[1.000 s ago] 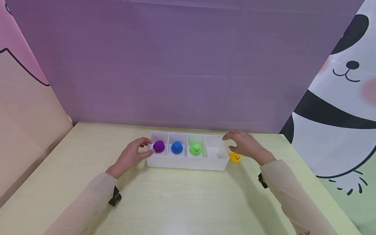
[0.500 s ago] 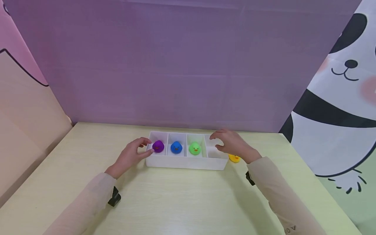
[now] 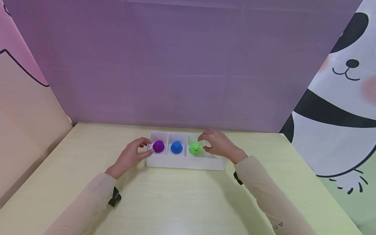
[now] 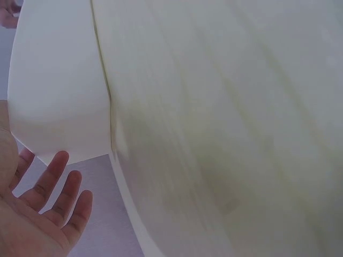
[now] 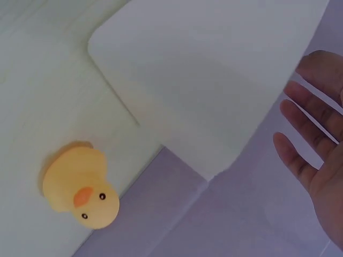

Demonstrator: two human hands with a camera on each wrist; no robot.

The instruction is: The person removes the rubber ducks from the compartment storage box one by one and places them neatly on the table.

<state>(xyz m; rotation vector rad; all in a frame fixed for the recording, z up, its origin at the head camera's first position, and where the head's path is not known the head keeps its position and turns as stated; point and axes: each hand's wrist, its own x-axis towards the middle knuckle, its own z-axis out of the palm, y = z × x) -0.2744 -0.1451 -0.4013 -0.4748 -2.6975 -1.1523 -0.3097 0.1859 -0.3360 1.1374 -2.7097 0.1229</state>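
Observation:
A white tray point(image 3: 185, 162) with a row of compartments stands on the table. From left to right it holds a purple rubber duck point(image 3: 158, 146), a blue rubber duck point(image 3: 176, 147) and a green rubber duck point(image 3: 195, 148), one per compartment. My left hand point(image 3: 131, 156) is at the tray's left end, thumb and fingers spread apart, fingertips right at the rim. Over the right part of the tray, my right hand point(image 3: 221, 144) holds nothing, its parted thumb and fingertips beside the green duck. A yellow rubber duck point(image 5: 81, 187) sits outside the tray's right end, mostly hidden by my right wrist in the head view.
The pale wooden table point(image 3: 176, 202) ends at a purple backdrop point(image 3: 182, 65) behind the tray. A panda-printed panel point(image 3: 337, 98) stands to the right and a pink and beige one point(image 3: 26, 124) to the left.
My right hand has moved left, from beside the yellow duck across the rightmost compartment to the green duck. The left hand and the tray stay in place.

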